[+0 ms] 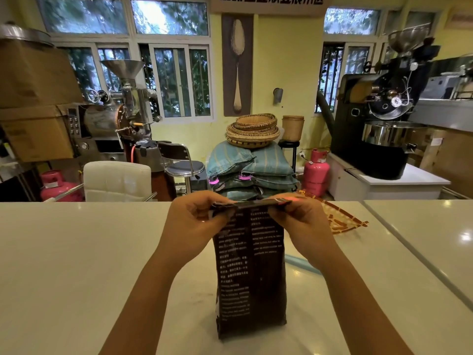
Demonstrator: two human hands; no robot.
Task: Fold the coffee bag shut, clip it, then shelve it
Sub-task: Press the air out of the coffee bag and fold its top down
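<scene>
The coffee bag [250, 272] stands upright on the pale counter [76, 265], its dark printed back facing the camera, and everything else is placed from it. The left hand [190, 224] pinches the bag's flattened top edge at its left corner, and the right hand [300, 224] pinches the same edge at its right corner, fingers curled over the far side. To the bag's left the counter lies bare all the way to its far edge; to the right, a seam in the counter runs diagonally away from the bag. Behind the bag's right shoulder, an orange patterned packet [340, 219] lies flat on the counter, partly covered by the right hand. A pale blue strip [302, 265] shows just right of the bag under the right forearm; what it is cannot be made out. The bag's base sits well inside the near edge, which is cut off by the frame. Beyond the far edge behind the bag, stacked sacks [245, 170] are partly hidden by both hands. The print on the bag is too blurred to read, and the fingertips behind the fold are out of sight.
</scene>
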